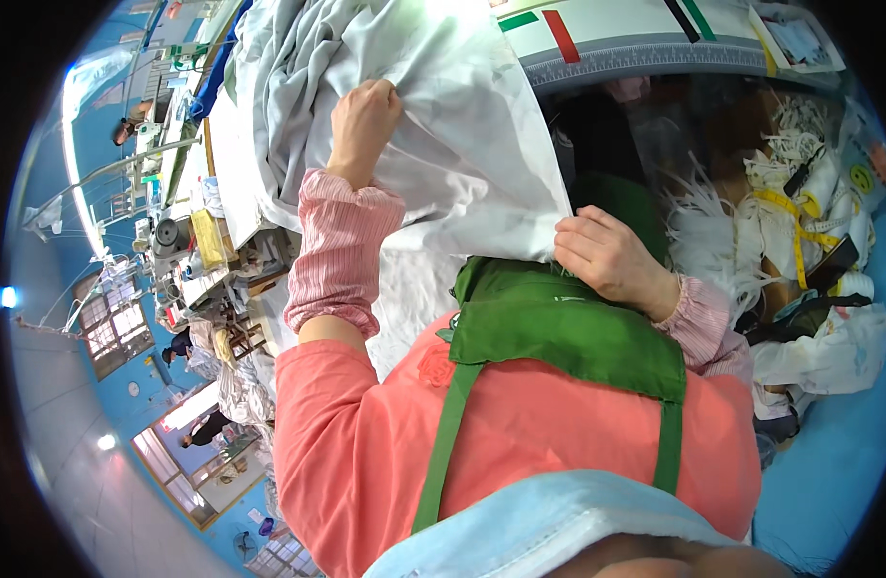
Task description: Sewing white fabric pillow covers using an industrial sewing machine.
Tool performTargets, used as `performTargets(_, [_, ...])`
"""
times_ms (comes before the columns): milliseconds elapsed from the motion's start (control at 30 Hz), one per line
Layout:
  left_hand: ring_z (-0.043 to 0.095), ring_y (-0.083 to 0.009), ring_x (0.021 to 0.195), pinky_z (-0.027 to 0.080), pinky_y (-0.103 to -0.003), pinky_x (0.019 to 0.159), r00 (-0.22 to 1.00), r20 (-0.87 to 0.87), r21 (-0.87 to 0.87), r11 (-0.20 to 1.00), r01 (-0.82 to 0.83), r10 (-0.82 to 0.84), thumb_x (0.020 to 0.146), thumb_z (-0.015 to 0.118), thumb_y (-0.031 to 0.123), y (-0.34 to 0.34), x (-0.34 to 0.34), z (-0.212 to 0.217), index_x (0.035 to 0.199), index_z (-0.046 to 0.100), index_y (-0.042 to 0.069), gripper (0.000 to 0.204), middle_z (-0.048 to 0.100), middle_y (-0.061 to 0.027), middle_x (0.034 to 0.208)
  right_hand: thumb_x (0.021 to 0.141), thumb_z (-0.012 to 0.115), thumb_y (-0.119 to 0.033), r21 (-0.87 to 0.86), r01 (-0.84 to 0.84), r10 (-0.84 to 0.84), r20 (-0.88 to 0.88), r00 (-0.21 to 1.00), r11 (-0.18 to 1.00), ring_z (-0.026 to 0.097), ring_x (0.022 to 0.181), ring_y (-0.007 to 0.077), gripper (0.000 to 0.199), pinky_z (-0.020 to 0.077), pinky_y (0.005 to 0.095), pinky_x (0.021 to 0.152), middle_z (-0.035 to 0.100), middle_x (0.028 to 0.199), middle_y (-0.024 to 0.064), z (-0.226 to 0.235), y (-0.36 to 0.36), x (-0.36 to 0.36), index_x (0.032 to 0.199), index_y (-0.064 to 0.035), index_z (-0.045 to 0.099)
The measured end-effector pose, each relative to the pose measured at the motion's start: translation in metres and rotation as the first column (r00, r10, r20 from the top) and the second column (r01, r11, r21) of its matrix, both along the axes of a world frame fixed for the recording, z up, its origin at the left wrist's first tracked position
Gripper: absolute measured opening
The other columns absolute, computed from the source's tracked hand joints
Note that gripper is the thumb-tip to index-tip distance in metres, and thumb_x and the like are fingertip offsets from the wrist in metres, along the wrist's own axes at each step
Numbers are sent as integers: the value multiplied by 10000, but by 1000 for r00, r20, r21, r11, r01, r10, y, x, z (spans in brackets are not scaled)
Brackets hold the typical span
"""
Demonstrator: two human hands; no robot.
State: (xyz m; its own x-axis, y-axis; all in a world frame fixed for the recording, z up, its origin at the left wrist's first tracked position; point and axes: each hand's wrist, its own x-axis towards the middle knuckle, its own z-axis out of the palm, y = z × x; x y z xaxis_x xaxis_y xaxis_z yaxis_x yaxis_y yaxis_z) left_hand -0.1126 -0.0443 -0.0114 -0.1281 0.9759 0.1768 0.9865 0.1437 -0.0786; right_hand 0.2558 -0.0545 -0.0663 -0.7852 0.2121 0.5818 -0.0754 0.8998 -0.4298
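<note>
The left hand [364,120] was clenched on a bunched fold of the white cloth [462,144], up and away from the body. The right hand [607,255] pinched the cloth's lower corner, nearer the green apron [568,332]; the cloth's edge ran slantwise between them.

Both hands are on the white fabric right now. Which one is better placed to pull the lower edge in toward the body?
Probably the right hand: it pinches the white fabric at its lower corner, close above the green apron. The left hand is stretched up, gripping a bunched fold farther from the body.
</note>
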Motion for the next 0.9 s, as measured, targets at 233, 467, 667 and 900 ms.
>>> performTargets(233, [674,-353,775,540,-435,697,992,-111,-23,998,-56,53,841,588,185,5,1,4,846,711,71,168,709,-121,882,785,627,-93,-16,-16,16,-11,1000,1000,632,979,214,87,509,372,892,648,932,66,1,-2,2,837,-27,652])
performTargets(467, [682,-358,783,535,-465,698,979,-175,-87,988,-124,107,858,578,212,6,4,2,834,693,79,178,712,-111,901,753,632,-67,-54,9,-12,-61,998,999,640,971,225,108,535,367,852,648,929,77,-5,-2,1,845,-11,642])
performTargets(667, [686,-355,802,535,-474,705,969,-230,-147,981,-126,90,872,550,201,10,5,4,851,675,70,182,702,-106,898,731,640,-48,-146,-1,-7,-50,999,989,646,949,254,138,548,376,816,652,919,96,-11,0,0,858,4,643])
performTargets(900, [672,-303,922,541,-427,749,976,-200,-164,985,56,-89,864,575,151,29,33,13,897,681,73,136,688,-71,964,732,643,-16,-313,39,-42,-2,999,949,659,909,289,140,556,387,784,663,915,121,-37,8,4,870,5,647])
